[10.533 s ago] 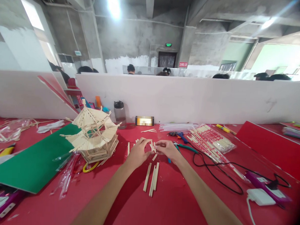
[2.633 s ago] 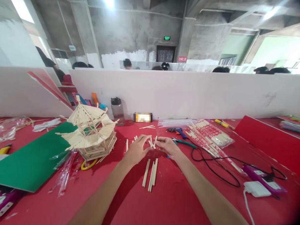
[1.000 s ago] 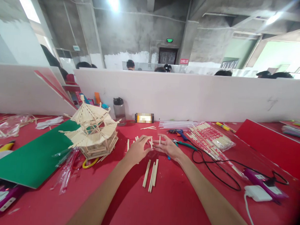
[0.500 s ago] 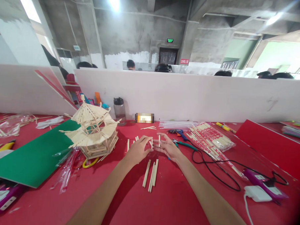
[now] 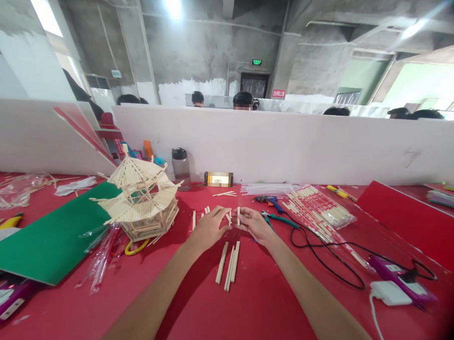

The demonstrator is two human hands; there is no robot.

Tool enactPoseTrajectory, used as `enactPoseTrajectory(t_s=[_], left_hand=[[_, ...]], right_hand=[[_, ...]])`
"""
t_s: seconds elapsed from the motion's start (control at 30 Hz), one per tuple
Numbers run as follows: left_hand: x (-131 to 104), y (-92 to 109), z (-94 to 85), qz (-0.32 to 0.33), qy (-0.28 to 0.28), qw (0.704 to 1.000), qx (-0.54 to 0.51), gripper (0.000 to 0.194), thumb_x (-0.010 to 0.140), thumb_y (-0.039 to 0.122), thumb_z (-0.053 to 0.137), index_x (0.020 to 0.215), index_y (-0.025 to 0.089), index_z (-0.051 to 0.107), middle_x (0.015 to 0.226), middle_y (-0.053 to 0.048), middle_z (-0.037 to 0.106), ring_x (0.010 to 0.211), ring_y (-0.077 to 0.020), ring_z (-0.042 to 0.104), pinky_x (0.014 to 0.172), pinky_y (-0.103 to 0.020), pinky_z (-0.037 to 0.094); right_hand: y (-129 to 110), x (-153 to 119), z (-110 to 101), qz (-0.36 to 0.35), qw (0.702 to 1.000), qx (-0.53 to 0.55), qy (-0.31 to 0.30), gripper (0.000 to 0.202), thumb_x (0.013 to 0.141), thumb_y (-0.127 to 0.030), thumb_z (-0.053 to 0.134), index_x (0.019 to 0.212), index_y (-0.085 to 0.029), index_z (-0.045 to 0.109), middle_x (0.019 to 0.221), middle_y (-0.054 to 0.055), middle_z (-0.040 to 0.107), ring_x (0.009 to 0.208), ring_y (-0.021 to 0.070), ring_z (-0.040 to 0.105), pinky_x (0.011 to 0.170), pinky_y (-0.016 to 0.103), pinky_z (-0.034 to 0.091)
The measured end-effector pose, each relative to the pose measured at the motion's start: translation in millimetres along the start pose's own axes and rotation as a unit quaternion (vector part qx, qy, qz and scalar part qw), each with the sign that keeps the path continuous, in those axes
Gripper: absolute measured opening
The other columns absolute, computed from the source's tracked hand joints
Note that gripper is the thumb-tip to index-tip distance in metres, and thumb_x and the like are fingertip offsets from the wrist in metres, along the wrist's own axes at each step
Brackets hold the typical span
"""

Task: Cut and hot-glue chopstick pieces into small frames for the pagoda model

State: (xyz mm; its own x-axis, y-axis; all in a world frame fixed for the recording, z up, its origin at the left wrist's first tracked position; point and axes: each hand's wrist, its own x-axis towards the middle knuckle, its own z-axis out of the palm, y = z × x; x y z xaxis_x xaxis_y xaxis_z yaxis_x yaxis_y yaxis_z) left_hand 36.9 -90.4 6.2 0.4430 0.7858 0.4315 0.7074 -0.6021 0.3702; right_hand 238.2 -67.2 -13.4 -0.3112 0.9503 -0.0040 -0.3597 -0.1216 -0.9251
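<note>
Bright, even light comes from a ceiling lamp flaring at eleven o'clock and a streak of glare at one o'clock. Shadows under the arms are soft. Wide-angle distortion bends the edges; the three o'clock corners darken. Focus is sharp centrally.

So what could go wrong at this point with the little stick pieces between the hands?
1. The short stick pieces are pinched only at the fingertips of the left hand and right hand; one could slip or tip out of line.
2. The three loose sticks lie just beneath the wrists and could get knocked.
3. The black cable near the right forearm might snag.
</note>
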Motion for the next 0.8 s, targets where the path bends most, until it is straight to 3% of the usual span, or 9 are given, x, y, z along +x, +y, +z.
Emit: enactPoseTrajectory(t_s=[0.2,0.4,0.8], left_hand=[[0.4,-0.6,1.4,-0.006,0.005,1.0,0.008,0.049,0.091,0.027,0.062,0.138,0.028,0.048,0.129,-0.007,0.058,0.118,-0.0257,0.059,0.098,-0.039,0.048],[-0.3,3.0,0.4,-0.01,0.002,1.0,0.011,0.052,0.09,0.027,0.063,0.14,0.031,0.047,0.127,-0.007,0.059,0.115,-0.0265,0.06,0.094,-0.039,0.051],[0.0,4.5,1.7,-0.008,-0.011,1.0,0.021,0.058,0.087,0.015,0.061,0.141,0.03,0.045,0.129,-0.007,0.058,0.114,-0.0267,0.06,0.095,-0.04,0.051]], right_hand=[[6.8,1.0,-0.4,0.008,0.999,-0.023,0.032,0.042,0.056,-0.037,0.091,0.088,-0.017,0.072,0.088,0.004,0.073,0.079,0.0162,0.069,0.081,0.034,0.058],[8.2,0.0,0.3,0.023,0.999,-0.03,0.028,0.039,0.059,-0.037,0.09,0.087,-0.017,0.072,0.085,0.002,0.072,0.075,0.015,0.069,0.077,0.033,0.059],[4.4,-2.2,5.3,0.046,0.998,-0.015,0.043,0.043,0.051,-0.035,0.094,0.083,-0.017,0.071,0.074,-0.002,0.07,0.062,0.0111,0.067,0.065,0.024,0.058]])
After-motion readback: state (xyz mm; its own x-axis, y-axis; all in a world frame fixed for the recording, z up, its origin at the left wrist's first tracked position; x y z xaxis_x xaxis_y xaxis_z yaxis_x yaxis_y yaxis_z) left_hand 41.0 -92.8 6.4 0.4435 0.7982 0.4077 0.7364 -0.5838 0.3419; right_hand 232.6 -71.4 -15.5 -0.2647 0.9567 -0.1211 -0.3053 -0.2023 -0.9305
